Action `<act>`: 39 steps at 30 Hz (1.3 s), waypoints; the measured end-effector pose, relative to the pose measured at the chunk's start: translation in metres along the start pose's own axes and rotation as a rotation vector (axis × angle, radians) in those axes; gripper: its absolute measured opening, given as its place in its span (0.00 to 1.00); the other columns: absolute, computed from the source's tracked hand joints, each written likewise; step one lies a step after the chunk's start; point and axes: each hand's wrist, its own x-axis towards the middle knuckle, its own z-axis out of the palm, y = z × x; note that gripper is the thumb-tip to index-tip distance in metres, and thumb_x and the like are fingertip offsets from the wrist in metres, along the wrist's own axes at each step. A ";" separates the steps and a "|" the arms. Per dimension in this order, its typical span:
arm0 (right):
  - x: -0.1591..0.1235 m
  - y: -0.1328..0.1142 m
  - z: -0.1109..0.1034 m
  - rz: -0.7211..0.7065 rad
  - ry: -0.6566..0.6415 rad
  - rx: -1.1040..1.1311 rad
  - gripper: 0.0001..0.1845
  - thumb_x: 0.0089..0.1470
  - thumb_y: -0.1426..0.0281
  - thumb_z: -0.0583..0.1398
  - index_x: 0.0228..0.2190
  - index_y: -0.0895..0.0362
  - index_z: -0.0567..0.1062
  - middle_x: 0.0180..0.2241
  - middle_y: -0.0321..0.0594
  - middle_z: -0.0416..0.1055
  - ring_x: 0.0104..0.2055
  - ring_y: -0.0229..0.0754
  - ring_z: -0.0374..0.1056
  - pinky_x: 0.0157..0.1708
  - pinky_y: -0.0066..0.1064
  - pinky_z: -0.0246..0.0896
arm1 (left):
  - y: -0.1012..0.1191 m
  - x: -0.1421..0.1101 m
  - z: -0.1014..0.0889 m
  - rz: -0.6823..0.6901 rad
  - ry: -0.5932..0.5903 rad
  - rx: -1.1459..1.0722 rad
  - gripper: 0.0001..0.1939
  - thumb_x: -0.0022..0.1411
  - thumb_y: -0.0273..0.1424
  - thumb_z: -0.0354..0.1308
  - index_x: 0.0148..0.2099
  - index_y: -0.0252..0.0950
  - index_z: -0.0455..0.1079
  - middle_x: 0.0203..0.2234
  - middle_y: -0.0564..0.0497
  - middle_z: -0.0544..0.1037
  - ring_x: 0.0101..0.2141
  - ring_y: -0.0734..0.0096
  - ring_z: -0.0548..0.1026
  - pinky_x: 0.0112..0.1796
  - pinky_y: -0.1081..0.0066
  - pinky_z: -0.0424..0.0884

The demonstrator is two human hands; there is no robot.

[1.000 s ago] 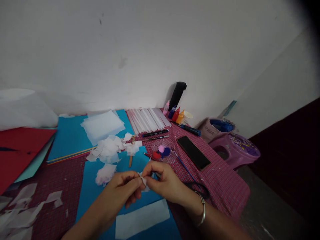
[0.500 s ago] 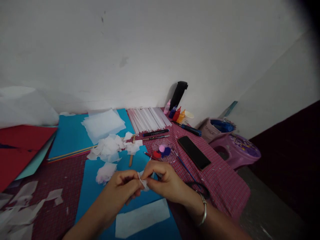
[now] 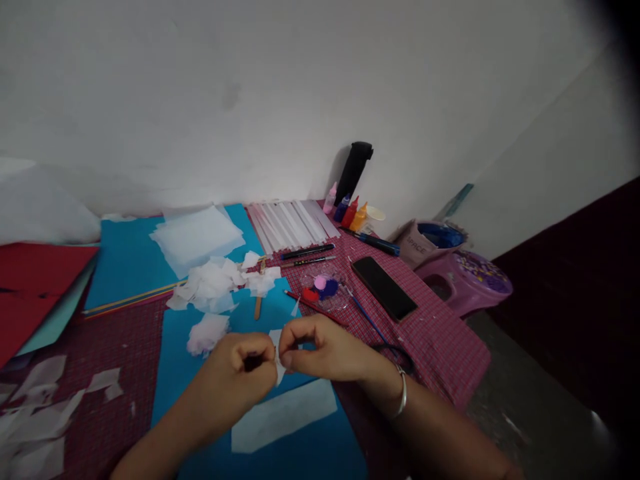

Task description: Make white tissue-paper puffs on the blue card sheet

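Note:
My left hand [image 3: 245, 373] and my right hand [image 3: 325, 350] meet above a blue sheet [image 3: 195, 400], both with fingers pinched. Between them is a small piece of thin white paper [image 3: 281, 373], partly hidden by the fingertips. Just below lies a white paper strip [image 3: 285, 415]. Beyond my left hand sit a crumpled clump of whitish paper [image 3: 209, 333] and a loose heap of torn white paper pieces [image 3: 213, 283]. A flat wooden stick [image 3: 258, 308] pokes out near the heap.
Ahead lie white strips [image 3: 293, 223], pens [image 3: 307, 252], a paint palette [image 3: 320, 283] and a black phone [image 3: 384, 288]. Small paint bottles [image 3: 359, 217] stand by the wall. Red card [image 3: 40, 287] and paper scraps [image 3: 45, 413] are left; a purple stool [image 3: 455, 283] is right.
My fingertips have shifted slightly around the small white paper, and the left fingers have curled in more. The whole view has tilted a little, moving the table items up and left.

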 end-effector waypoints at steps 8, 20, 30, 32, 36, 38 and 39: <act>0.004 0.005 0.000 0.146 -0.072 0.231 0.03 0.46 0.73 0.59 0.24 0.61 0.70 0.21 0.31 0.66 0.22 0.29 0.62 0.26 0.23 0.57 | -0.001 0.004 -0.004 -0.044 -0.113 -0.059 0.06 0.41 0.32 0.46 0.16 0.38 0.55 0.12 0.60 0.52 0.17 0.79 0.50 0.19 0.75 0.47; 0.006 0.010 0.001 0.152 -0.100 0.296 0.07 0.44 0.70 0.62 0.24 0.61 0.70 0.21 0.30 0.66 0.23 0.28 0.62 0.27 0.23 0.57 | 0.004 0.002 -0.003 -0.105 -0.117 -0.071 0.07 0.40 0.33 0.46 0.15 0.38 0.56 0.11 0.61 0.52 0.17 0.79 0.49 0.20 0.74 0.46; 0.008 0.007 0.000 0.029 0.148 0.146 0.04 0.47 0.74 0.58 0.22 0.60 0.67 0.19 0.29 0.63 0.21 0.28 0.59 0.23 0.22 0.54 | -0.004 0.007 -0.004 -0.046 -0.022 -0.284 0.07 0.50 0.30 0.48 0.25 0.37 0.67 0.19 0.55 0.70 0.21 0.74 0.66 0.23 0.74 0.62; 0.006 0.006 0.000 -0.012 0.191 0.030 0.05 0.47 0.74 0.58 0.22 0.60 0.68 0.20 0.30 0.64 0.21 0.29 0.58 0.23 0.22 0.53 | 0.000 0.007 -0.003 -0.049 -0.030 -0.272 0.08 0.50 0.32 0.49 0.25 0.36 0.68 0.19 0.54 0.71 0.21 0.73 0.67 0.24 0.73 0.64; 0.003 0.006 0.005 -0.024 0.217 -0.114 0.03 0.47 0.74 0.57 0.23 0.60 0.69 0.22 0.33 0.69 0.24 0.31 0.62 0.26 0.23 0.55 | 0.007 0.003 0.000 -0.085 -0.013 -0.138 0.07 0.48 0.32 0.50 0.22 0.36 0.65 0.16 0.56 0.68 0.21 0.74 0.66 0.24 0.73 0.63; 0.002 0.007 0.007 -0.020 0.214 -0.142 0.03 0.47 0.75 0.57 0.23 0.59 0.70 0.23 0.34 0.70 0.25 0.31 0.63 0.26 0.23 0.56 | 0.007 0.002 0.001 -0.072 -0.004 -0.089 0.07 0.48 0.31 0.48 0.22 0.37 0.63 0.16 0.57 0.68 0.21 0.74 0.66 0.25 0.73 0.63; 0.002 0.007 0.007 -0.020 0.210 -0.153 0.03 0.46 0.76 0.56 0.24 0.59 0.70 0.24 0.34 0.70 0.25 0.31 0.63 0.26 0.23 0.56 | 0.007 0.002 0.001 -0.062 -0.005 -0.077 0.08 0.49 0.30 0.47 0.22 0.37 0.63 0.16 0.57 0.68 0.21 0.73 0.66 0.25 0.73 0.62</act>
